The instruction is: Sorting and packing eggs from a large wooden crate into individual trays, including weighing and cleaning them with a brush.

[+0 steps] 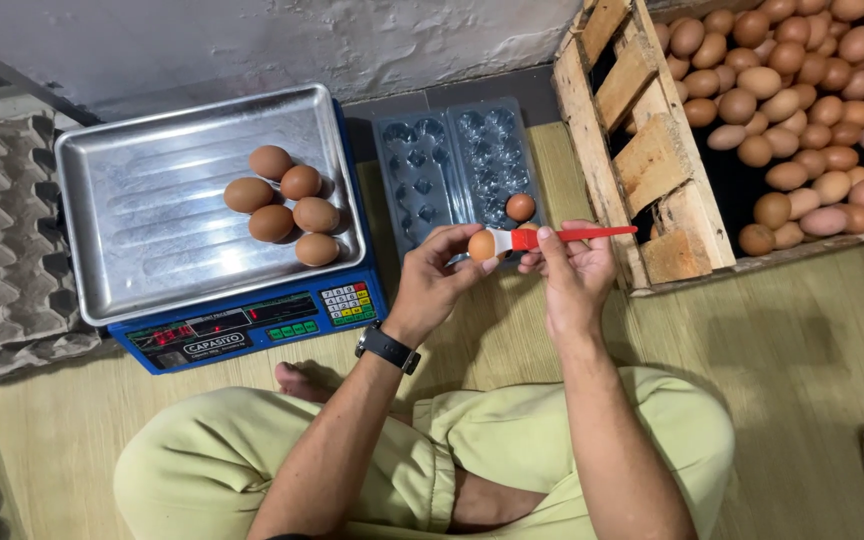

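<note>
The floor (822, 350) is smooth yellow-green wood, and a rough white wall (282, 40) runs along the top. The biggest thing is a wooden crate (652, 160) at the top right, full of brown eggs (802, 110). On the left sits a blue weighing scale (252, 335) with a shiny metal pan (152, 220), and six brown eggs (287, 205) lie close together on the right side of the pan. At the far left is a stack of grey cardboard egg trays (2, 240). Between the scale and the crate lies a clear plastic egg box (452, 165), open flat, with one brown egg (520, 207) in a cup near its front right corner. A person sits cross-legged in light green trousers (512, 450), with a black watch (388, 347) on the left wrist. The left hand (434, 280) is closed on one brown egg (482, 245), held up by the fingertips just in front of the plastic box. The right hand (574, 275) is pinched on a small brush with a red handle (562, 237), and its white bristles touch the held egg
</note>
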